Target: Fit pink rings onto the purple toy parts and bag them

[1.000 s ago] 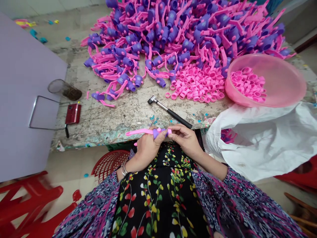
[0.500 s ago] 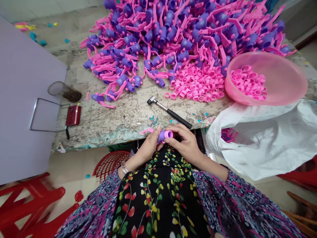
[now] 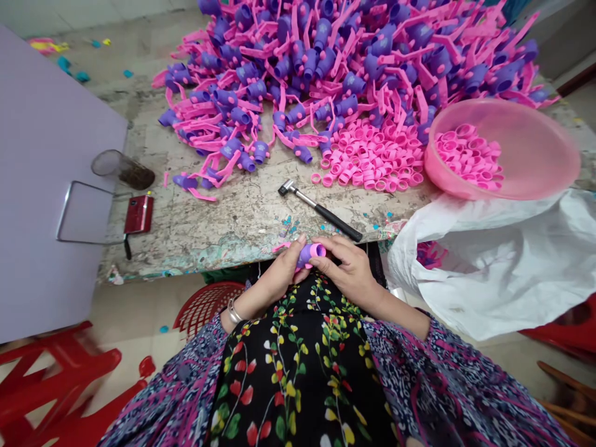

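Note:
In front of my lap, my left hand (image 3: pixel 282 271) is wrapped round a purple plastic piece (image 3: pixel 304 255) with pink arms. A pink ring (image 3: pixel 317 250) sits on the end of this piece that faces right. My right hand (image 3: pixel 347 268) has its thumb and index finger closed on the ring's edge. The left fingers hide part of the purple body. A hammer (image 3: pixel 321 211) with a black handle lies on the table just beyond my hands. Behind it is a heap of loose pink rings (image 3: pixel 372 155).
A large pile of purple and pink pieces (image 3: pixel 321 62) covers the back of the worn table (image 3: pixel 223 217). A pink bowl (image 3: pixel 535 149) holds more rings. Below it hangs a white sack (image 3: pixel 493 279). On the left are a glass (image 3: pixel 135 176), a red box-shaped device (image 3: pixel 138 214) and a red stool (image 3: pixel 60 354).
The piece with its pink ring has turned slightly in my hands, the ring's opening tipping a little upward. Both hands keep their hold, and the view has shifted slightly.

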The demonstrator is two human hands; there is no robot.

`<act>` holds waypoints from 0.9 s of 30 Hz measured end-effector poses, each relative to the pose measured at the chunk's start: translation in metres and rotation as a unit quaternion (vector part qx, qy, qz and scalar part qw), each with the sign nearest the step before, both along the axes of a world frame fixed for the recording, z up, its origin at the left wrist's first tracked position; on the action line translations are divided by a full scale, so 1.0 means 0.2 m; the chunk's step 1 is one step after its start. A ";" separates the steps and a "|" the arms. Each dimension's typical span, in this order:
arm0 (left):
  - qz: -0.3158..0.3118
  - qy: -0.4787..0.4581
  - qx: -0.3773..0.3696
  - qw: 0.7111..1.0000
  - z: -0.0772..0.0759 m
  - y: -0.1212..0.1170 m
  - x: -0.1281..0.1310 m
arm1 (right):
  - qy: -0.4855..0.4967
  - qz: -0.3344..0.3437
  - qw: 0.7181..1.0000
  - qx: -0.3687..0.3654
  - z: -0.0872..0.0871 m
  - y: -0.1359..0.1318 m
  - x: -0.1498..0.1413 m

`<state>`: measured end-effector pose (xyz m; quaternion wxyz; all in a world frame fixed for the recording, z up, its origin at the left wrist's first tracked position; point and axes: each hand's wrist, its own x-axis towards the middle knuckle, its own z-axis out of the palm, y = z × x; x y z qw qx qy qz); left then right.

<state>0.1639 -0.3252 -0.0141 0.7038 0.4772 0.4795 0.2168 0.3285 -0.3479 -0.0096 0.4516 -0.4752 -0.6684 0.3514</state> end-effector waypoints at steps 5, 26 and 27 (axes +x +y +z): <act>-0.014 -0.007 -0.004 1.000 0.00 0.00 -0.01 | -0.017 0.020 1.000 -0.006 -0.01 0.00 0.01; -0.007 0.092 -0.021 0.995 -0.01 -0.01 -0.03 | -0.080 0.081 0.993 -0.042 -0.02 0.00 0.04; -0.011 0.100 -0.019 0.995 -0.01 -0.01 -0.03 | -0.078 0.082 0.993 -0.045 -0.02 0.00 0.04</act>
